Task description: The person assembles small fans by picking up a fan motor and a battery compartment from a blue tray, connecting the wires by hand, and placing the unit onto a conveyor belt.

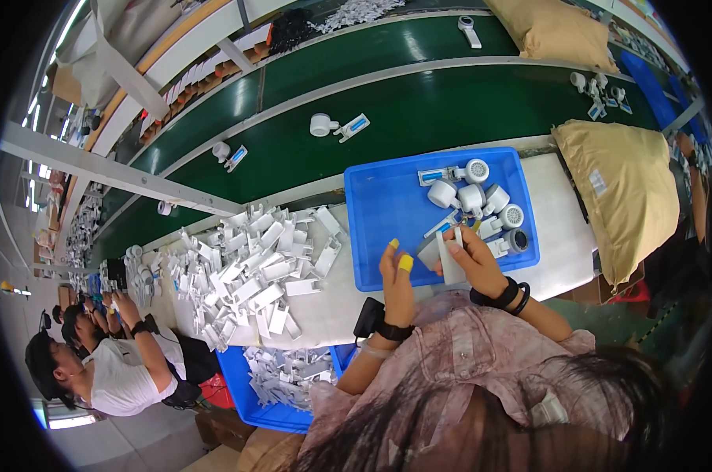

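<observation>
My right hand (479, 263) is closed around a long white plastic casing (452, 266) above the near edge of a blue tray (387, 212). My left hand (397, 287) stands just left of it with fingers apart, holding nothing. Yellow covers wrap two of its fingertips. Several white round-headed devices (471, 197) lie in the tray's right half, some with grilles and blue strips showing. A part behind the casing is partly hidden by my right hand.
A big heap of white casings (253, 267) covers the bench to the left. A lower blue bin (250, 405) holds more white parts. Behind runs a green conveyor (285, 134) carrying devices (321, 124). A tan sack (623, 197) stands right; a co-worker (128, 370) works far left.
</observation>
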{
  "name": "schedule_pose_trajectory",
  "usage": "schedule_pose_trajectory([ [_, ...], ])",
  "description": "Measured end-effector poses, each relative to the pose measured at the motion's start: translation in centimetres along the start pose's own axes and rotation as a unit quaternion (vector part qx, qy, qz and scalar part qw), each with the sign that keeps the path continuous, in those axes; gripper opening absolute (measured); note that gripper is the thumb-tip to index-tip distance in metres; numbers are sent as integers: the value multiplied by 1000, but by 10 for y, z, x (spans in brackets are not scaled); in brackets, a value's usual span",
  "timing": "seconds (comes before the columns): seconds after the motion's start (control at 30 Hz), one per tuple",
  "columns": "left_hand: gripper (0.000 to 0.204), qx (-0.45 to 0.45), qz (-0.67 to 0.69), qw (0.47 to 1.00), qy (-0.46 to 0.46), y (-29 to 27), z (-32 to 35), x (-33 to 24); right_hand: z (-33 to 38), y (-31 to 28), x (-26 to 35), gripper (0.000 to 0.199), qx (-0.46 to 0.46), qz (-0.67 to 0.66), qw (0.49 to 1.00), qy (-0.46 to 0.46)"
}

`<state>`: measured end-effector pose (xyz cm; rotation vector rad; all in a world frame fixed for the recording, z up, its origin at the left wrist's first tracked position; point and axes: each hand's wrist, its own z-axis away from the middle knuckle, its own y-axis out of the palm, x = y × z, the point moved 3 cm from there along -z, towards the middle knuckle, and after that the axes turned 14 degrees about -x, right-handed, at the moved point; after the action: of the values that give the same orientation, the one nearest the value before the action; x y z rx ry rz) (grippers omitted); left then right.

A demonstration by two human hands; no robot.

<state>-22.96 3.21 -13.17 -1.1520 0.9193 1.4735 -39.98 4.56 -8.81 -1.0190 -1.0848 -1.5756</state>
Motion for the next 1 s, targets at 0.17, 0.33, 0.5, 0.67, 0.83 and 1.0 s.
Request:
schedule_pose_trajectory([
  [0.17, 55, 264, 266, 878, -300, 15, -2, 21, 14, 4, 16, 19, 55, -8, 998, -33],
  [0.33, 49, 163, 388, 811, -407, 16, -2, 39, 23, 8, 20, 20, 110, 90, 990, -4],
  [0.5, 40, 60, 341, 898, -272, 7, -4, 25, 24, 6, 12, 20, 112, 98, 989, 0],
  [0.67, 35, -38, 199, 979, -26, -4, -4, 4, 23, 3, 4, 21, 121, 114, 985, 41],
  [0.83, 34, -41, 180, 983, -3, -6, -3, 4, 24, 6, 1, 23, 127, 96, 985, 70],
  [1.0, 35, -30, 124, 991, 28, -7, -5, 8, 22, 3, -5, 23, 140, 80, 983, 88],
])
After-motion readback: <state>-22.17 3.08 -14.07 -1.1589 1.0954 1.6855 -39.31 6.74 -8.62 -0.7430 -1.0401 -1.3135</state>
